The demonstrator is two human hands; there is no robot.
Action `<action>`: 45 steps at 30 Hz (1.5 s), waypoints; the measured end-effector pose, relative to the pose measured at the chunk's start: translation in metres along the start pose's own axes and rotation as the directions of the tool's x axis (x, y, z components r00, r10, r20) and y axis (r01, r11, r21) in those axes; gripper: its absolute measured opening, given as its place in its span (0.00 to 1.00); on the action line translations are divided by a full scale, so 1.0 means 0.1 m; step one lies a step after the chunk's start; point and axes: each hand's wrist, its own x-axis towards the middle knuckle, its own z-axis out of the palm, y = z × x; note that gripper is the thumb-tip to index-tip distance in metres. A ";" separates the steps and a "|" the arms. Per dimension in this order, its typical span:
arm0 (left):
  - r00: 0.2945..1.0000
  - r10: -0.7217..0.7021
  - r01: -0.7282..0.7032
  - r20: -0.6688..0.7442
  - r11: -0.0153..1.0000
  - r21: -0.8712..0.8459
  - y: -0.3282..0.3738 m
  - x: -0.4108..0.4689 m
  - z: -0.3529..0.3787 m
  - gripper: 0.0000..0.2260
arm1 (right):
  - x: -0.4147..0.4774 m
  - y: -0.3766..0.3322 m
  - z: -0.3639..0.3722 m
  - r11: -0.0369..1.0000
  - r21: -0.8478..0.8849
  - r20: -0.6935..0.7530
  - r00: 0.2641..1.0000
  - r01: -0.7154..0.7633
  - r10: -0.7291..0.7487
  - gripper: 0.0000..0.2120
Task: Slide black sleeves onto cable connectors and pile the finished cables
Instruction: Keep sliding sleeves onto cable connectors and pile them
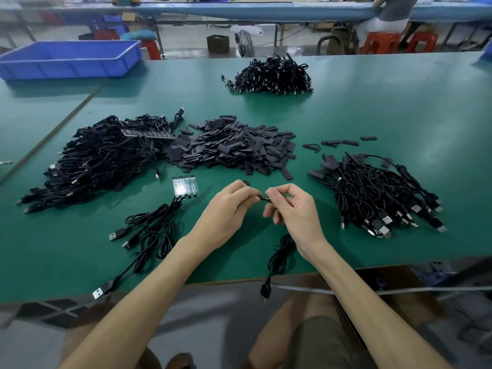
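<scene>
Both hands are up front over the green table (386, 110), close together, nearly touching. The left hand (229, 209) has its fingers curled round a black sleeve (246, 182); only a corner of it pokes out above the knuckles. The right hand (291, 210) pinches the thin end of a cable (279, 255) between thumb and forefinger, right up against the left fingertips; can't tell if the sleeve is on the connector yet, the fingers hide that bit. The rest of that cable runs down under the right wrist in a coiled bunch; its USB plug (265, 290) hangs just over the table's near edge.

Around them:
- the big sleeve heap (234, 147) sits just beyond the hands, mid table
- a large tangle of cables (101, 163) lies to its left, touching it, with a strip of small boards on top
- a second cable pile (378, 198) is on the right, a few sleeves showing at its far side, USB plugs fanned toward the near edge
- a few loose sleeves (343, 142) lie beyond that pile, right of the heap
- a 3rd pile (271, 75) sits well back
- just left of the left hand there's a small board panel (185, 186) with a few wired cables (151, 233) trailing toward the near edge
- a blue bin (72, 58) sits at the far left corner
</scene>
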 end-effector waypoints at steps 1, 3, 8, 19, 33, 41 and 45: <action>1.000 -0.017 0.017 0.016 1.000 -0.015 0.00 0.00 0.00 0.07 | 0.00 0.00 0.01 1.000 -0.009 0.005 1.000 0.000 0.000 0.11; 0.998 -0.066 0.067 0.019 0.997 -0.042 -0.01 0.01 0.00 0.07 | 0.00 0.00 0.01 1.000 -0.026 0.015 1.000 0.004 -0.004 0.12; 0.966 -0.260 0.256 0.007 0.946 -0.200 -0.06 0.03 -0.03 0.09 | 0.00 -0.01 0.03 0.998 -0.057 0.048 0.999 0.018 -0.015 0.04; 0.956 -0.287 0.294 0.066 0.920 -0.261 -0.08 0.05 -0.02 0.08 | -0.01 -0.01 0.02 0.993 -0.113 -0.021 1.000 0.019 -0.022 0.05; 0.985 -0.172 0.174 0.030 0.967 -0.187 -0.09 0.05 -0.01 0.04 | 0.01 0.00 0.01 0.994 -0.110 -0.027 1.000 0.006 -0.009 0.04; 0.999 0.033 -0.025 -0.037 0.981 0.191 -0.04 -0.05 0.03 0.14 | 0.01 0.01 0.00 0.993 -0.118 -0.057 0.998 -0.015 0.008 0.04; 0.995 0.088 -0.077 -0.042 0.973 0.218 -0.02 -0.05 0.01 0.11 | 0.02 0.00 0.00 0.994 -0.111 -0.061 0.998 -0.019 0.012 0.04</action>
